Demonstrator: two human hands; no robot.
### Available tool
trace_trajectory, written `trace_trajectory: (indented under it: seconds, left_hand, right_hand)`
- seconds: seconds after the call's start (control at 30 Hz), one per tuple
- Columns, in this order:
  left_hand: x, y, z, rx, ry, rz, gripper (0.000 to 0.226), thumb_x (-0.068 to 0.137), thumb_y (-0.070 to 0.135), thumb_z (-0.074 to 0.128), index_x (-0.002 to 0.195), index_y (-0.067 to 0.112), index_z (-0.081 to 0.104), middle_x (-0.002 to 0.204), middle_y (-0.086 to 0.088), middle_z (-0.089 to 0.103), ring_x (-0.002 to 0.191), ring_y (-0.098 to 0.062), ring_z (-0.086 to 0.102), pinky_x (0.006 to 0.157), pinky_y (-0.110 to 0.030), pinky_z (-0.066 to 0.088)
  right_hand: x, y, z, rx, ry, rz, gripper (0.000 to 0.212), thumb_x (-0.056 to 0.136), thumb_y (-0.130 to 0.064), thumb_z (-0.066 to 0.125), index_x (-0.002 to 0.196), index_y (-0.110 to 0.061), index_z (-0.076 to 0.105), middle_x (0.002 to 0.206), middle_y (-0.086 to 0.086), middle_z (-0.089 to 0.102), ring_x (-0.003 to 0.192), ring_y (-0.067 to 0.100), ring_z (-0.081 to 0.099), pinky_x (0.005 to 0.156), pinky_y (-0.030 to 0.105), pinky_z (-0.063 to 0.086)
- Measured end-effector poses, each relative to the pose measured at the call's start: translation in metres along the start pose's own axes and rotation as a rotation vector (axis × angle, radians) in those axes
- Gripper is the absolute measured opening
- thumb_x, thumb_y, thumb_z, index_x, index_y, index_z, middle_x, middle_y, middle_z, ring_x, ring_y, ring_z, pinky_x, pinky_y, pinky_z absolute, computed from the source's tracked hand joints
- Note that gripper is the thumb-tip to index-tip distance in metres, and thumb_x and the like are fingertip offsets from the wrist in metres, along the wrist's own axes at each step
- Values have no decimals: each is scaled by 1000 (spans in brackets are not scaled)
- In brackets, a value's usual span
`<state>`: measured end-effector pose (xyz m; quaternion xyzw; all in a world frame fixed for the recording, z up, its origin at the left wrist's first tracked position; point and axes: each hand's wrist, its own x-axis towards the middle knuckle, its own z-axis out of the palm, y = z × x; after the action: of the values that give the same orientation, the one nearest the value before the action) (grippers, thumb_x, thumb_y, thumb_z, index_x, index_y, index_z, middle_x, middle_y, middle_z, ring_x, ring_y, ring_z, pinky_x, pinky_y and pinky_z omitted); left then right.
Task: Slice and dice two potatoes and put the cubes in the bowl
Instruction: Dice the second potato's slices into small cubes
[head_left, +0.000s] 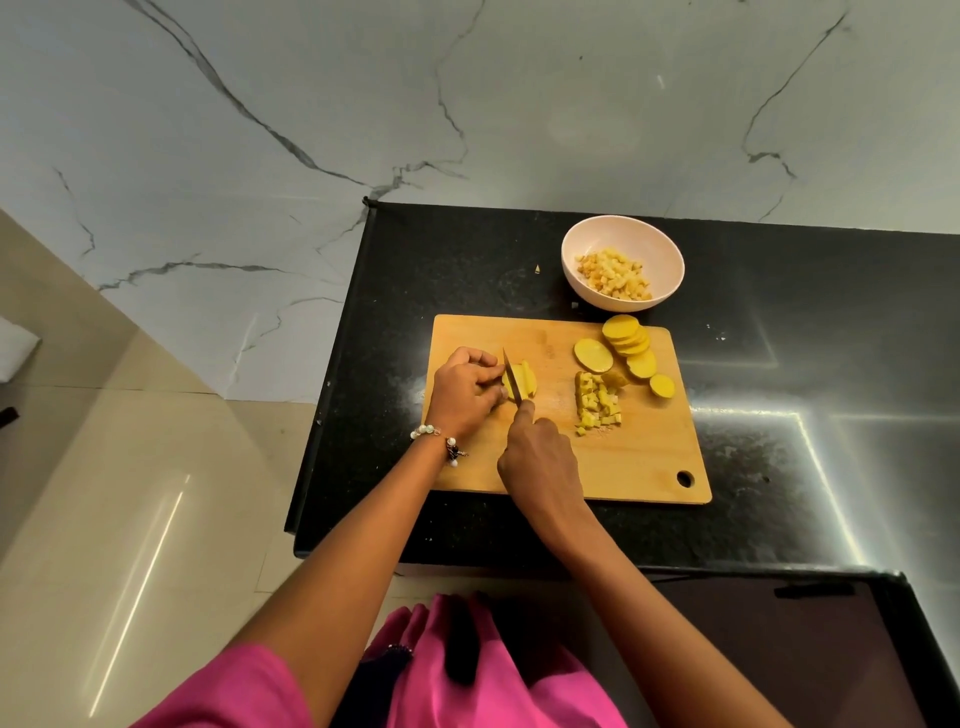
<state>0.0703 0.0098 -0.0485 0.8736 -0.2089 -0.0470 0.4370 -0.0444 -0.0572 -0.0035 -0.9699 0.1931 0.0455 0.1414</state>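
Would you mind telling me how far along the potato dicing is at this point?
Done: the bowl already holds cubes. In hand: the left hand steadies a slice while the right hand cuts it with the knife. Left: a pile of cubes to move and the round slices to dice.

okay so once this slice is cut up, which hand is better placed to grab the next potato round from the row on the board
Probably the right hand. The potato rounds lie on the right side of the cutting board, though that hand now grips the knife. The left hand holds the slice being cut at the far left.
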Motion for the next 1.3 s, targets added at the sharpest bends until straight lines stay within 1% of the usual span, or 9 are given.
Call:
trace_trajectory:
  seconds: [0.17, 0.23, 0.37, 0.5, 0.63, 0.8, 0.93, 1.03, 1.3]
  left_hand:
    - [1, 0, 3, -13, 22, -3, 32, 76, 7, 75, 107, 2, 69, 111, -6, 60, 99, -12, 57, 77, -6, 42]
    - [1, 0, 4, -15, 30, -11, 31, 76, 8, 75, 106, 2, 69, 111, -6, 60, 99, -13, 57, 77, -4, 41]
    - [1, 0, 6, -47, 54, -26, 31, 76, 10, 76, 105, 1, 70, 109, -7, 59, 96, -13, 57, 76, -8, 44]
    - [-1, 3, 6, -40, 56, -24, 31, 76, 12, 76, 104, 1, 70, 108, -6, 59, 89, -9, 55, 73, -3, 42]
    - [-1, 2, 4, -23, 31, -32, 33, 76, 11, 75, 108, 5, 69, 107, -2, 58, 89, -10, 55, 70, 0, 40]
    - [3, 8, 0, 3, -88, -49, 52, 81, 12, 68, 131, 13, 54, 118, -3, 52, 96, -14, 54, 86, -22, 49]
    - [10, 13, 2, 206, -250, -8, 80, 76, 38, 74, 144, 23, 35, 131, -2, 43, 117, -21, 42, 99, -37, 40]
    - [16, 16, 6, 367, -309, 8, 85, 76, 50, 70, 147, 28, 28, 136, 1, 38, 123, -21, 35, 98, -36, 35]
    - [24, 20, 9, 319, -264, -36, 67, 73, 50, 73, 132, 26, 52, 125, 1, 44, 116, -18, 44, 96, -38, 44]
  right_hand:
    - [4, -7, 7, -24, 57, -24, 49, 98, -5, 25, 145, 4, 19, 111, 19, 56, 94, 34, 60, 72, 36, 47]
    - [2, -6, 11, -40, 68, -34, 49, 98, -4, 24, 145, 5, 18, 109, 19, 56, 90, 34, 62, 70, 36, 48]
    - [-19, 2, 19, -54, 46, -55, 54, 93, 1, 31, 145, 8, 17, 107, 22, 57, 80, 37, 63, 64, 39, 48]
    - [-38, 8, 10, -31, -61, -44, 59, 93, -2, 31, 147, 2, 10, 116, 19, 52, 94, 35, 60, 72, 38, 46]
    - [-33, 17, -8, 85, -89, 2, 54, 91, -8, 37, 144, -3, 25, 111, 18, 56, 96, 36, 57, 72, 38, 43]
    - [-13, 27, -21, 227, 36, 28, 37, 88, -8, 41, 124, -4, 46, 96, 20, 62, 86, 39, 59, 62, 37, 42]
    - [-1, 37, -23, 260, 97, 65, 31, 88, -8, 42, 118, -5, 51, 96, 20, 64, 86, 39, 59, 61, 34, 38]
    - [2, 41, -25, 248, 131, 66, 33, 89, -10, 43, 121, -5, 51, 98, 20, 64, 88, 38, 59, 63, 35, 40]
    - [0, 42, -26, 261, 112, 72, 26, 91, -12, 45, 116, -6, 54, 102, 18, 64, 91, 37, 59, 63, 32, 38]
